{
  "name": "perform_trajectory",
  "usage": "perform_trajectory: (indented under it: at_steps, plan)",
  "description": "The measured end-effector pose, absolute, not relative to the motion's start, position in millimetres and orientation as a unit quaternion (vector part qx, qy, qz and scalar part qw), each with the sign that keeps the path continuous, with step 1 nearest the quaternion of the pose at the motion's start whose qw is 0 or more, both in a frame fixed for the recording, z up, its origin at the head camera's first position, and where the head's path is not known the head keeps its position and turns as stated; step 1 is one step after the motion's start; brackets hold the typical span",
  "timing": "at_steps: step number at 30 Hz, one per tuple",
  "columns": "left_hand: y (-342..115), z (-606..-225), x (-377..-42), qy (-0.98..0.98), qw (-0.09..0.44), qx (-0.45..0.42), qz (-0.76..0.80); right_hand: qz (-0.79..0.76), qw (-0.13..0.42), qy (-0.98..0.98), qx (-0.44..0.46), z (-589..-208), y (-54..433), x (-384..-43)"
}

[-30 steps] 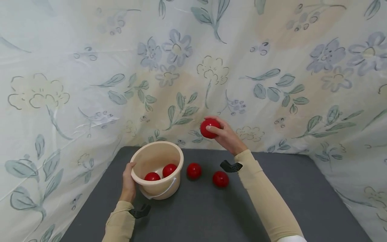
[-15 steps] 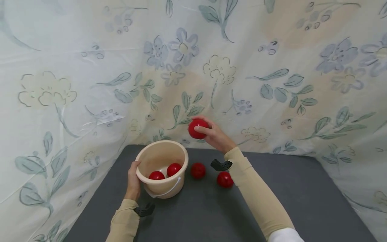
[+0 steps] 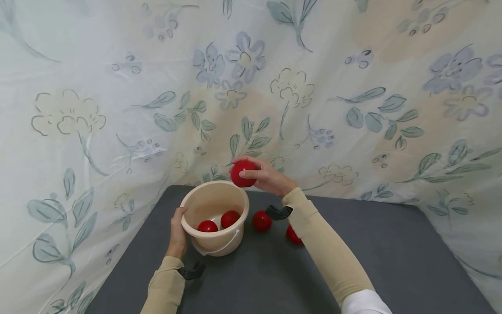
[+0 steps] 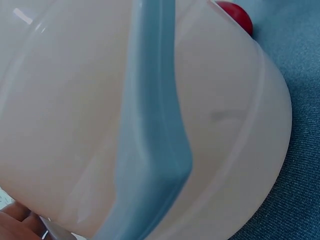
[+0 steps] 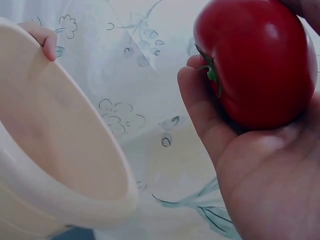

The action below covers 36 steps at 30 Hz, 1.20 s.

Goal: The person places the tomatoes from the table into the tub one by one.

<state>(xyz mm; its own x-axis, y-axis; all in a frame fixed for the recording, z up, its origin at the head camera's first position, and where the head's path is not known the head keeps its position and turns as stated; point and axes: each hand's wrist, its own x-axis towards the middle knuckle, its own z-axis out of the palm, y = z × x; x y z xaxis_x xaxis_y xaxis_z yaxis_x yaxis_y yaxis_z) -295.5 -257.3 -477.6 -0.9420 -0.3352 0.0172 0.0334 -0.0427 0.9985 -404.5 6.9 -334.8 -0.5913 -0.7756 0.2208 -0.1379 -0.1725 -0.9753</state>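
A shiny red tomato (image 3: 240, 176) with a green stem sits in my right hand (image 3: 268, 178), thumb on one side and fingers on the other. Hand and tomato are above the right far rim of a cream bucket (image 3: 208, 200). My left hand (image 3: 178, 235) grips the bucket's left rim, with a fingertip curled over its edge in the right wrist view. Inside the bucket lie two tomatoes, one left (image 3: 207, 226) and one right (image 3: 230, 218). The left wrist view shows the bucket's outer wall (image 4: 220, 80) up close, its handle (image 4: 155, 100) crossing in front.
On the dark grey table (image 3: 372, 253), one tomato (image 3: 262, 221) lies just right of the bucket. Another tomato (image 3: 293, 236), farther right, is partly hidden by the right sleeve (image 3: 325, 244). A flower-patterned cloth (image 3: 298, 122) hangs behind the table.
My right hand has carried its tomato leftward and slightly down, from right of the bucket to above its rim. The left hand keeps its grip; the head view has shifted slightly.
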Motion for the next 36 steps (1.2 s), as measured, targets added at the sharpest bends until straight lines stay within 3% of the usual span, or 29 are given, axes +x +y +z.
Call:
perform_trajectory:
  at_steps: [36]
  plan:
    - [-256.1, -477.0, -295.9, -0.668, 0.135, 0.127, -0.721, -0.622, 0.350, 0.585, -0.386, -379.4, -61.8, -417.9]
